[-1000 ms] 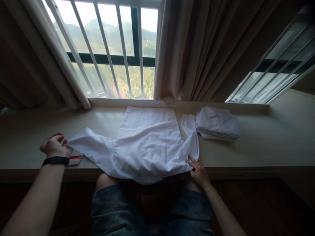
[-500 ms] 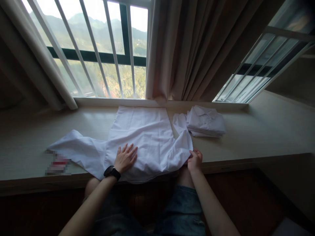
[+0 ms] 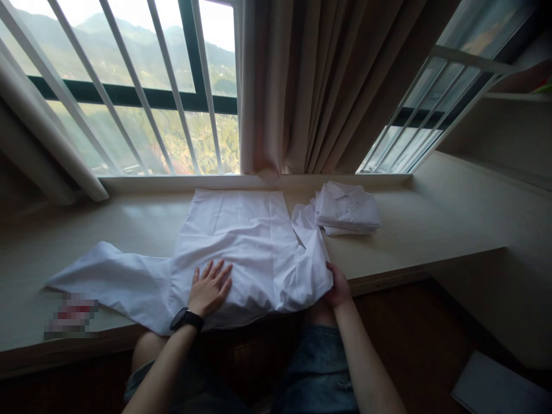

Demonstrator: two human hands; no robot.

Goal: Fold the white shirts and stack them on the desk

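Two bare hands work a white shirt spread on the tabletop: left hand, fingers splayed, pins it flat; right hand seemingly pinches its near edge.

Daylight through barred windows; beige curtain above pale wooden ledge, dark floor.

One head-worn view looks forward and down, close over the windowsill, facing the window.
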